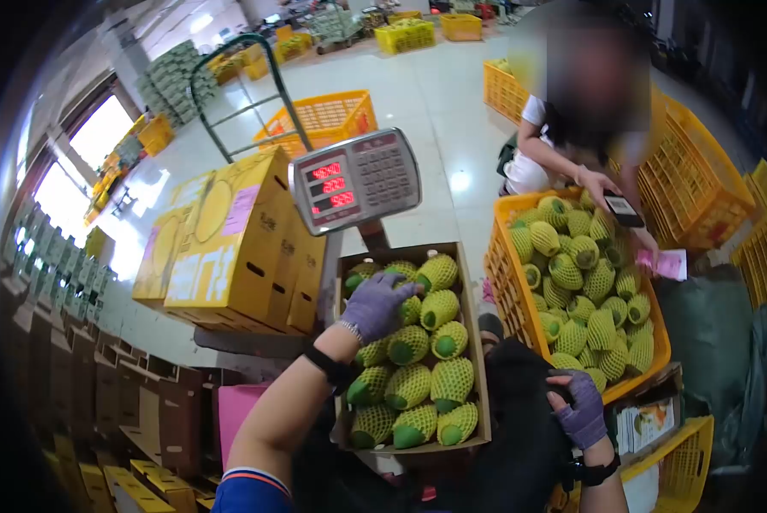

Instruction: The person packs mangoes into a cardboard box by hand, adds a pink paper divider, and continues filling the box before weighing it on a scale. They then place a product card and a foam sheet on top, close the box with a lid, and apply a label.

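My left hand (377, 306), in a purple glove, bends over the upper left of an open cardboard box (479, 342). Its fingers curl on a green mango (407, 309) in a yellow foam net, partly hidden beneath them. More netted mangoes (407, 386) lie in rows in the box. My right hand (580, 412), in a matching glove, is beside the near edge of an orange crate (513, 299) heaped with netted mangoes (601, 329). Its thumb and fingers are apart, with nothing seen between them.
A scale display (355, 181) with red digits stands behind the box. Yellow cartons (230, 244) are stacked at left, near a green-handled trolley (268, 56). Across the crate, a person (563, 145) holds a phone-like device (624, 210) and pink paper (664, 264). Empty-looking cardboard boxes (135, 402) line the lower left.
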`<state>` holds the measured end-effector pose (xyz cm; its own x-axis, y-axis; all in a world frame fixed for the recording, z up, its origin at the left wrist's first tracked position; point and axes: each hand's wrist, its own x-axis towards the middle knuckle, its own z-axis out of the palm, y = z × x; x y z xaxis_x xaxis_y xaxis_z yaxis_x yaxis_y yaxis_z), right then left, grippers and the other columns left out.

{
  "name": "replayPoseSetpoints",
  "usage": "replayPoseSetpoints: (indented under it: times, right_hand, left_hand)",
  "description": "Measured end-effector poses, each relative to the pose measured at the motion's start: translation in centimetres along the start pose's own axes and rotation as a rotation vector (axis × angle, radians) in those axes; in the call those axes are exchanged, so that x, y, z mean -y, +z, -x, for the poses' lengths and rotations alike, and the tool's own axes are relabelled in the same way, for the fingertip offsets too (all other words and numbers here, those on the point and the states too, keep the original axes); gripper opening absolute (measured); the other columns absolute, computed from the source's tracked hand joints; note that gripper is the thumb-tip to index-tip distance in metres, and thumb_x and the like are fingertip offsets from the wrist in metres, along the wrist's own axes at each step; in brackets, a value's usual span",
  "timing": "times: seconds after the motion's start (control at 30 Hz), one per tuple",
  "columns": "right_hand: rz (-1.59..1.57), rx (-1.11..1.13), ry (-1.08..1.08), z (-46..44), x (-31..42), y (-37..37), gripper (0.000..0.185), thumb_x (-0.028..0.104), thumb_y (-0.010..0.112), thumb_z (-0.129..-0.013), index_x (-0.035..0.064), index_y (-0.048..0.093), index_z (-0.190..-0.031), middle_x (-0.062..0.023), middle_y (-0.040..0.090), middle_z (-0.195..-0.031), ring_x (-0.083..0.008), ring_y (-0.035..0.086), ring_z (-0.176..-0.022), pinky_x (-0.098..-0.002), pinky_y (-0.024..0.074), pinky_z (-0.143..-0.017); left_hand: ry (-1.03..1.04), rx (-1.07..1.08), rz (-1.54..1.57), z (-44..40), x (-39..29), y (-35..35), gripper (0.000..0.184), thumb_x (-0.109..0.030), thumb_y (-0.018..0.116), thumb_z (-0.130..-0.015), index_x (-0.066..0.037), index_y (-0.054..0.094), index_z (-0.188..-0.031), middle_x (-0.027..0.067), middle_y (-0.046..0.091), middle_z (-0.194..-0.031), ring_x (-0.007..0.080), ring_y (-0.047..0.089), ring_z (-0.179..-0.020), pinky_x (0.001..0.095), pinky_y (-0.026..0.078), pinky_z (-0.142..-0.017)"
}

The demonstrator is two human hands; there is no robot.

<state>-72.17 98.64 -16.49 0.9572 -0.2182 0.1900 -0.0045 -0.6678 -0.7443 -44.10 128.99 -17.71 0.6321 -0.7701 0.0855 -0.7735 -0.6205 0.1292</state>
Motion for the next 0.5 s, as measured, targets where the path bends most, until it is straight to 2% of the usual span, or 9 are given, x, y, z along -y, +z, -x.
replayPoseSetpoints:
  times: [0.1, 0.13, 0.17, 0.23, 0.3, 0.37, 0.43, 0.47, 0.5]
  right_hand:
    - [-0.162, -0.082, 0.110, 0.2, -1.1, -0.5, 0.021, 0.011, 0.068, -0.081, 0.0061, 0.066, -0.101, -0.0128, 0.066, -0.103, -0.0294, 0.061, -0.099, -0.0365, 0.0468, -0.088]
    - [-0.057, -0.157, 0.079, 0.6, -3.0, -0.9, 0.021, 0.010, 0.067, -0.082, 0.0056, 0.065, -0.103, -0.0126, 0.066, -0.102, -0.0276, 0.063, -0.098, -0.0344, 0.0479, -0.086]
    - [-0.034, -0.231, 0.126, 1.1, -4.3, -1.7, 0.022, 0.011, 0.067, -0.082, 0.0047, 0.065, -0.104, -0.0130, 0.066, -0.101, -0.0280, 0.063, -0.097, -0.0347, 0.0479, -0.086]
    - [-0.052, -0.319, 0.367, 2.4, -7.0, -3.4, 0.024, 0.012, 0.067, -0.082, 0.0047, 0.065, -0.104, -0.0138, 0.066, -0.101, -0.0283, 0.063, -0.097, -0.0345, 0.0481, -0.087]
    - [0.011, -0.312, 0.474, 3.2, -10.5, -4.6, 0.024, 0.013, 0.067, -0.081, 0.0048, 0.065, -0.103, -0.0143, 0.065, -0.102, -0.0286, 0.062, -0.098, -0.0351, 0.0478, -0.087]
    - [0.056, -0.283, 0.568, 3.2, -13.5, -4.3, 0.025, 0.013, 0.067, -0.080, 0.0048, 0.065, -0.103, -0.0148, 0.065, -0.103, -0.0289, 0.062, -0.100, -0.0357, 0.0476, -0.088]
    - [0.278, -0.168, 0.358, 1.9, -15.9, -3.5, 0.025, 0.014, 0.068, -0.078, 0.0052, 0.065, -0.101, -0.0148, 0.064, -0.105, -0.0293, 0.061, -0.100, -0.0369, 0.0469, -0.090]
    - [0.308, -0.101, 0.323, 0.7, -16.3, -3.3, 0.033, 0.017, 0.069, -0.077, 0.0071, 0.063, -0.107, -0.0148, 0.064, -0.107, -0.0323, 0.059, -0.102, -0.0410, 0.0457, -0.091]
    - [0.311, -0.104, 0.335, -0.5, -16.7, -3.2, 0.033, 0.017, 0.069, -0.077, 0.0071, 0.063, -0.107, -0.0148, 0.064, -0.107, -0.0323, 0.059, -0.102, -0.0410, 0.0457, -0.091]
  left_hand:
    - [0.099, 0.070, -0.084, -6.4, 0.4, 2.4, 0.065, -0.015, 0.074, -0.064, -0.020, 0.056, -0.126, 0.0161, 0.054, -0.125, 0.0352, 0.054, -0.112, 0.0424, 0.047, -0.093]
    - [-0.006, 0.283, -0.037, -9.2, 0.6, 2.2, 0.062, -0.019, 0.073, -0.068, -0.020, 0.055, -0.127, 0.0188, 0.047, -0.137, 0.0363, 0.052, -0.119, 0.0422, 0.045, -0.097]
    - [0.058, 0.389, -0.095, -10.0, 0.4, 2.2, 0.073, -0.018, 0.074, -0.064, -0.021, 0.050, -0.133, 0.0207, 0.040, -0.144, 0.0372, 0.052, -0.119, 0.0415, 0.045, -0.098]
    - [-0.037, 0.573, -0.094, -11.8, 0.2, 2.9, 0.088, -0.017, 0.075, -0.062, -0.027, 0.040, -0.142, 0.0216, 0.031, -0.149, 0.0383, 0.055, -0.117, 0.0409, 0.049, -0.096]
    - [-0.069, 0.675, -0.191, -13.1, -1.0, 2.7, 0.093, -0.015, 0.073, -0.064, -0.033, 0.032, -0.145, 0.0224, 0.029, -0.150, 0.0406, 0.057, -0.113, 0.0403, 0.051, -0.094]
    - [-0.058, 0.570, -0.226, -13.3, -0.1, 5.1, 0.094, -0.017, 0.073, -0.062, -0.033, 0.032, -0.145, 0.0227, 0.035, -0.146, 0.0411, 0.056, -0.114, 0.0408, 0.051, -0.093]
    - [-0.082, 0.634, -0.154, -13.9, 0.0, 4.4, 0.092, -0.020, 0.074, -0.060, -0.029, 0.036, -0.143, 0.0204, 0.043, -0.139, 0.0391, 0.057, -0.113, 0.0404, 0.051, -0.093]
    - [-0.043, 0.615, -0.126, -14.4, 0.5, 4.6, 0.089, -0.024, 0.076, -0.059, -0.026, 0.040, -0.141, 0.0184, 0.052, -0.128, 0.0365, 0.057, -0.111, 0.0400, 0.050, -0.092]
    - [-0.008, 0.609, -0.034, -14.9, 1.0, 4.7, 0.085, -0.020, 0.077, -0.057, -0.024, 0.046, -0.136, 0.0156, 0.057, -0.116, 0.0349, 0.057, -0.109, 0.0396, 0.051, -0.090]
